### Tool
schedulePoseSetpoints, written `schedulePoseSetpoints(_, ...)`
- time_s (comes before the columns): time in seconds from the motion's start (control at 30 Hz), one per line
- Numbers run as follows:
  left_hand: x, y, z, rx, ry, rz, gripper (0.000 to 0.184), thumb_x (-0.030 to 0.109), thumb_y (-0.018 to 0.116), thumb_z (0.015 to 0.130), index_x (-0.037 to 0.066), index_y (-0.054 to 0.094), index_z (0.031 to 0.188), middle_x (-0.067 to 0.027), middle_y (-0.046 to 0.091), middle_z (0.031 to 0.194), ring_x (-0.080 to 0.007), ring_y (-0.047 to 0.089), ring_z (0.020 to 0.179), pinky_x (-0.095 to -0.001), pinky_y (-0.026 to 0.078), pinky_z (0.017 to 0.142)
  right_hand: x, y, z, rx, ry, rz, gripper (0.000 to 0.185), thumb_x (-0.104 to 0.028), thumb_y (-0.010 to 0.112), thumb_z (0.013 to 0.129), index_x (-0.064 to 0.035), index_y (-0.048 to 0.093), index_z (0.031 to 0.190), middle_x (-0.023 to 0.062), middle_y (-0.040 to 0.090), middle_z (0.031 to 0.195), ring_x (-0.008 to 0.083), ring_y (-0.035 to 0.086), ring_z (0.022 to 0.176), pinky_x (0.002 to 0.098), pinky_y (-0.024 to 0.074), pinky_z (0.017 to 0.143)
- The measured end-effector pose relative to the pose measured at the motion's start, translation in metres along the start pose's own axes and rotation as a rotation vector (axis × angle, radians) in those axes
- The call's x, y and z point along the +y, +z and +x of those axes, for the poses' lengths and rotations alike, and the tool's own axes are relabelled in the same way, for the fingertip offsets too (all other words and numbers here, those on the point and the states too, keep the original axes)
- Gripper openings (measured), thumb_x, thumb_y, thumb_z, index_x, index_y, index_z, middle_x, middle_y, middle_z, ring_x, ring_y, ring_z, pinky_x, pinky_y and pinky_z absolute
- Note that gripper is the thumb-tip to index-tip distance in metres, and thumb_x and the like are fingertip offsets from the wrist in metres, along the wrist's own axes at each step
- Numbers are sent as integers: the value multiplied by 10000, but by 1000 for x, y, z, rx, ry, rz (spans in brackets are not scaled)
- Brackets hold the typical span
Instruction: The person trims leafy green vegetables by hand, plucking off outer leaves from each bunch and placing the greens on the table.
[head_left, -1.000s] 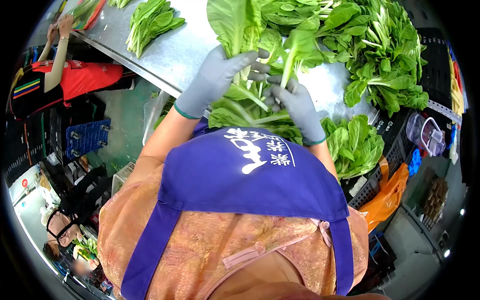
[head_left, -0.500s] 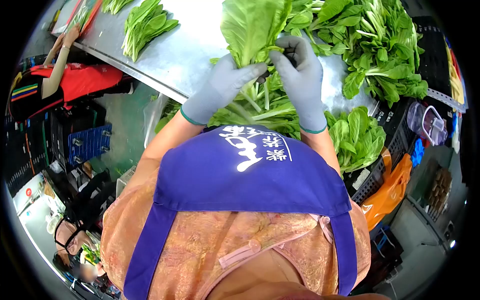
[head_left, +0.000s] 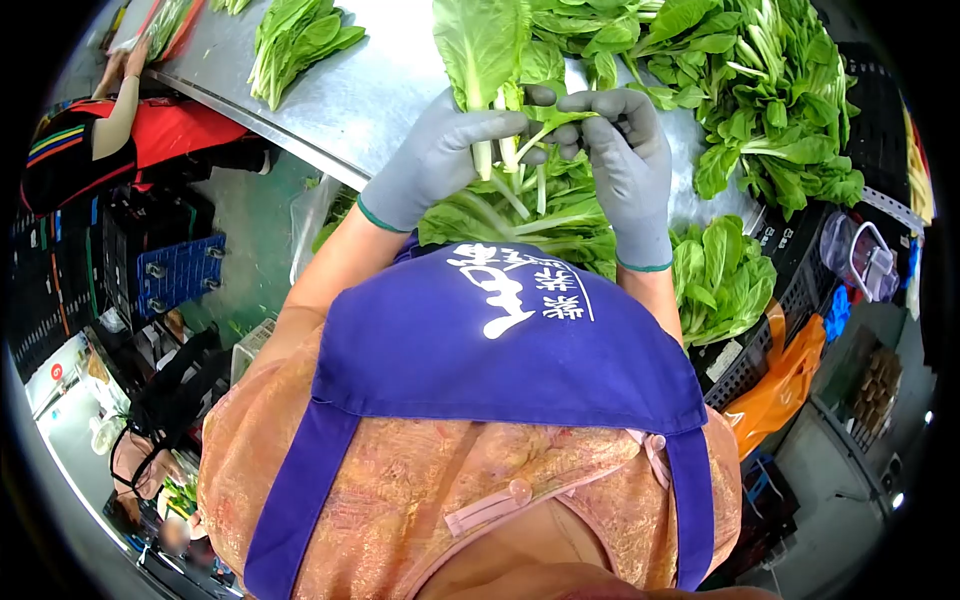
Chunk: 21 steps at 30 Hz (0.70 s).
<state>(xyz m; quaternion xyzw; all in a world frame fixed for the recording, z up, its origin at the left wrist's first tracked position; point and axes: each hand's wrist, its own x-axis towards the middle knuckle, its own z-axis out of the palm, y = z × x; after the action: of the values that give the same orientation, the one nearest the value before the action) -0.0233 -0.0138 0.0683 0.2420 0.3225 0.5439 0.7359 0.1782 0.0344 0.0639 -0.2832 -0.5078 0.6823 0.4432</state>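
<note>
Grey gloves cover both hands. My left hand (head_left: pixel 440 150) is wrapped round the stems of a bunch of leafy greens (head_left: pixel 478 50), held upright above the metal table (head_left: pixel 330 130). Just right of it, my right hand (head_left: pixel 628 140) pinches a small leaf (head_left: pixel 552 118) at its tip, its stem reaching toward the bunch. Below both hands, loose greens (head_left: pixel 515 215) lie against the apron. A large pile of greens (head_left: pixel 775 100) spreads over the right of the table.
Another bunch (head_left: pixel 295 50) lies at the table's upper left. More greens (head_left: pixel 718 280) sit by a black crate (head_left: pixel 735 375) on the right, near an orange bag (head_left: pixel 780 380). A co-worker in red (head_left: pixel 185 140) stands at the left edge.
The bunch in my left hand has turned narrower to the view and shifted slightly left. My right hand has moved right and down, with a small leaf now at its fingertips.
</note>
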Motion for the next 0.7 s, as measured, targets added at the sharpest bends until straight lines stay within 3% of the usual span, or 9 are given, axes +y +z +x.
schedulePoseSetpoints(0.13, -7, -2, -2, 13, 1, 173, 357, 25, 618, 912, -51, 533, 1250, -140, 639, 1123, -208, 672, 942, -324, 591, 804, -19, 19, -2, -48, 122, -147, 230, -23, 634, 894, 37, 578, 1109, 134, 667, 1063, 177, 696, 835, 265, 546, 727)
schedulePoseSetpoints(0.2, -13, -4, -1, 57, -17, 238, 340, 22, 629, 905, -55, 545, 1225, -142, 649, 1093, -201, 675, 916, -313, 590, 797, -13, 9, 1, -159, -213, -736, 146, -56, 655, 834, -23, 667, 975, 111, 665, 939, 233, 672, 830, 320, 523, 734)
schedulePoseSetpoints(0.33, -21, -31, 2, 192, 114, 191, 232, 100, 608, 956, -53, 580, 1128, -149, 627, 1091, -241, 657, 961, -374, 569, 886, -8, 9, -11, -59, -262, -819, 109, -44, 644, 818, -48, 675, 923, 106, 657, 873, 263, 644, 839, 340, 511, 732)
schedulePoseSetpoints(0.37, -17, -40, 8, 279, 78, -152, 186, 105, 580, 975, -52, 593, 1073, -142, 622, 1080, -256, 629, 1038, -394, 536, 952, -5, 8, -15, -28, -275, -820, 102, -45, 639, 823, -51, 674, 919, 101, 659, 865, 260, 643, 839, 339, 511, 731)
schedulePoseSetpoints(0.47, -3, -69, 11, 124, 178, -320, 226, 101, 554, 988, 24, 555, 1200, -145, 599, 1142, -274, 578, 1136, -446, 500, 1004, 6, -5, -26, -54, -163, -730, 143, -108, 676, 827, -54, 678, 959, 90, 667, 880, 237, 646, 846, 339, 513, 738)
schedulePoseSetpoints(0.57, 7, -75, 12, -116, 186, -404, 393, 137, 512, 1003, -18, 424, 1353, -223, 562, 1257, -356, 565, 1201, -504, 466, 1060, 6, -26, -24, -277, 102, -773, 249, -206, 720, 826, -45, 678, 1010, 83, 680, 899, 214, 655, 858, 336, 519, 760)
schedulePoseSetpoints(0.63, 7, -57, 10, -89, 122, -306, 443, 107, 505, 991, 24, 382, 1408, -229, 503, 1345, -364, 512, 1265, -505, 441, 1081, 20, -55, -4, 61, 319, -819, 361, -325, 738, 831, -54, 679, 1062, 103, 708, 940, 225, 670, 821, 318, 526, 759)
schedulePoseSetpoints(0.67, 4, -47, 11, -74, 94, -255, 475, 92, 501, 985, 44, 361, 1436, -232, 474, 1389, -367, 486, 1297, -506, 429, 1092, 37, -75, 11, 215, 61, -952, 367, -338, 732, 834, -63, 677, 1071, 132, 713, 957, 264, 683, 815, 352, 530, 741)
schedulePoseSetpoints(0.7, 0, -44, 12, -134, 71, -280, 546, 102, 485, 975, 32, 293, 1481, -261, 395, 1465, -408, 409, 1366, -534, 387, 1121, 45, -90, 24, 253, 86, -1143, 414, -352, 712, 843, -63, 648, 1131, 159, 710, 968, 315, 687, 850, 400, 529, 742)
